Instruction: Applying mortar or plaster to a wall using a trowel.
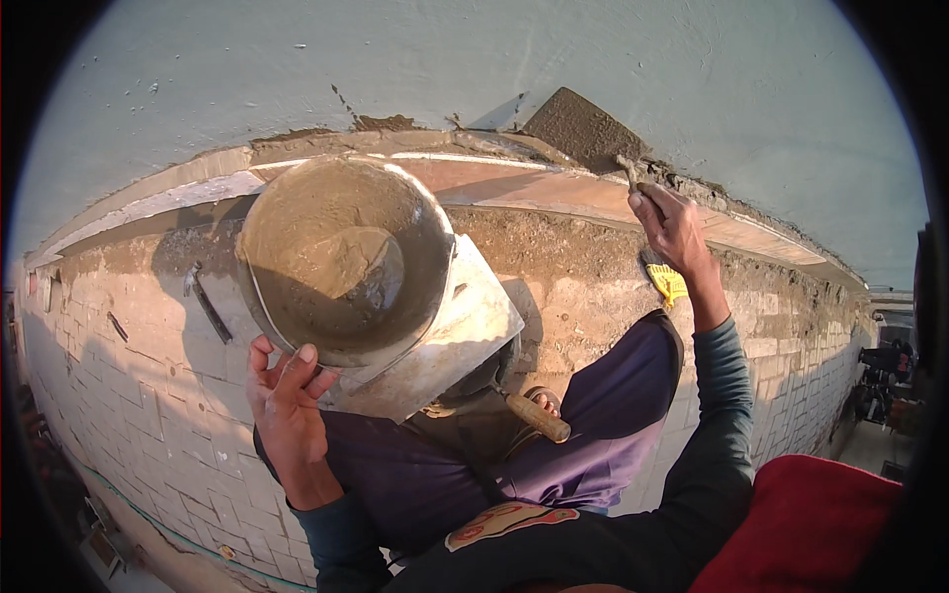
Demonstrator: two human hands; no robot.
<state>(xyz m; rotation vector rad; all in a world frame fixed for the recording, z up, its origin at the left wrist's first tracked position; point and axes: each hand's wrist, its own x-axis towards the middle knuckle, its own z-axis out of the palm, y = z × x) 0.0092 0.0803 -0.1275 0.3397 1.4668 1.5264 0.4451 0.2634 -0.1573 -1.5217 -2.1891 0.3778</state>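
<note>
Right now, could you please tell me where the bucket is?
In the head view, the bucket is left of centre, between the left hand and the pale wall.

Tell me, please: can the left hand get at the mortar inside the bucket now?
Probably yes: the left hand is at the near side of the bucket, and no lid covers the mortar.

Warm, low sunlight comes from the right, casting the trowel's (583, 128) shadow leftward on the wall (297, 59) and dark shapes across the paving (178, 425). Inside the bucket (450, 242), a sunlit patch glows amid shade. The middle looks fairly crisp; fisheye distortion bows straight edges, and black fills the corners.
</note>
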